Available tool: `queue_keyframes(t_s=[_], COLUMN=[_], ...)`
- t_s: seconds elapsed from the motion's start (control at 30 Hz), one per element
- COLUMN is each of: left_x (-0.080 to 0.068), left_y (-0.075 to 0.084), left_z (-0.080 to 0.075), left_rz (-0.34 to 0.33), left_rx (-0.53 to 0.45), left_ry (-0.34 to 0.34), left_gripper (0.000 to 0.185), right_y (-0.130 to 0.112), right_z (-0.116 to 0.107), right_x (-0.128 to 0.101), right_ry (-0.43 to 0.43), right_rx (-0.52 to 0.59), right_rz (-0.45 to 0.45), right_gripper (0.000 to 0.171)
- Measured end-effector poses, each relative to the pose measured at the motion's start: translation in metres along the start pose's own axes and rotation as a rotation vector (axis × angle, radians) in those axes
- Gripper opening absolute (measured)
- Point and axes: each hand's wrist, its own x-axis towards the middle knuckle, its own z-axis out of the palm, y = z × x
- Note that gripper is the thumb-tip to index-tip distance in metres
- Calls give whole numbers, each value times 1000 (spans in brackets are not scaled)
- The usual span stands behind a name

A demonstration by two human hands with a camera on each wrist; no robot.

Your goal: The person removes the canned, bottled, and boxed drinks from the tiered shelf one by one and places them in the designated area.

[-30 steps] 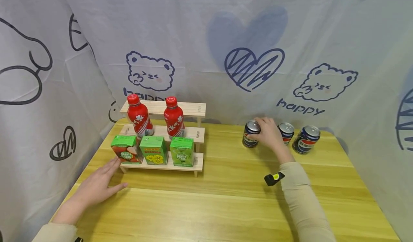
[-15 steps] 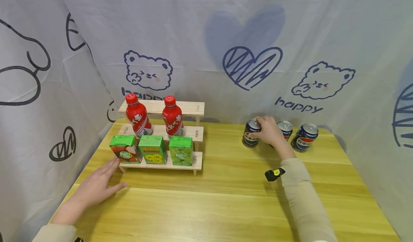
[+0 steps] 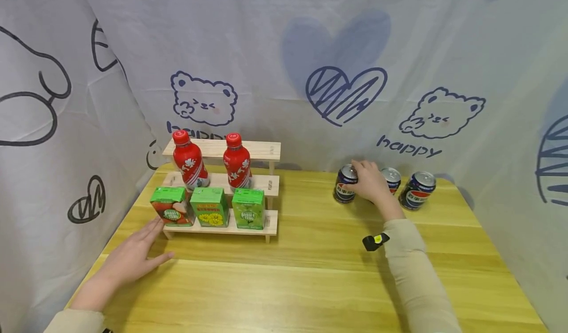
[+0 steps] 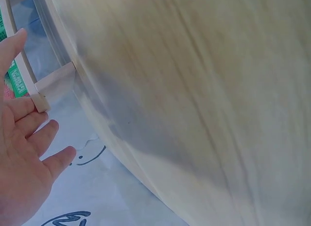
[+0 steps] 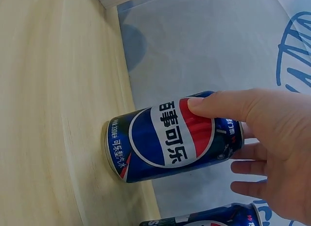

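My right hand (image 3: 373, 186) grips a blue soda can (image 3: 344, 191) standing on the table. In the right wrist view, the thumb lies across the can's red, white and blue label (image 5: 167, 138), and the other fingers reach behind its top end. My left hand (image 3: 127, 260) rests at the left end of a small tiered wooden shelf (image 3: 222, 230), its fingers fairly straight. The left wrist view shows fingertips touching the shelf's front corner (image 4: 43, 103). Three juice boxes (image 3: 209, 207) stand on the lowest tier and two red bottles (image 3: 238, 163) on the middle one.
Two more soda cans stand right of the gripped one: a near can (image 3: 392, 177), partly hidden by my hand, and a farther can (image 3: 417, 191). A printed curtain (image 3: 275, 76) hangs behind and beside the wooden table (image 3: 266, 288).
The view shifts very slightly. Both hands, the gripped can and the shelf otherwise stay in place.
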Motion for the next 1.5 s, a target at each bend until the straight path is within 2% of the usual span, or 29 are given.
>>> queue_keyframes(t_s=[0.13,0.37,0.73,1.1,1.23,1.5], left_x=[0,3,5,5,4,4], left_y=[0,2,6,9,7,7], left_z=[0,-3,-6,-9,-9,-11], left_rz=[-5,12,17,23,22,23], left_rx=[8,47,132,179,166,142], left_ry=[-14,-18,-32,-49,-55,-72], left_gripper=[94,94,95,96,99,102], right_y=[-3,-15,-51,-95,-113,-146], right_z=[-3,-14,-33,-35,-30,-20], right_x=[-4,-10,-21,-27,-26,-21], right_ry=[20,99,261,407,419,371], right_rx=[-5,21,58,193,252,309], right_rz=[4,-32,-107,-235,-266,-290], right_gripper=[87,79,70,62,61,61])
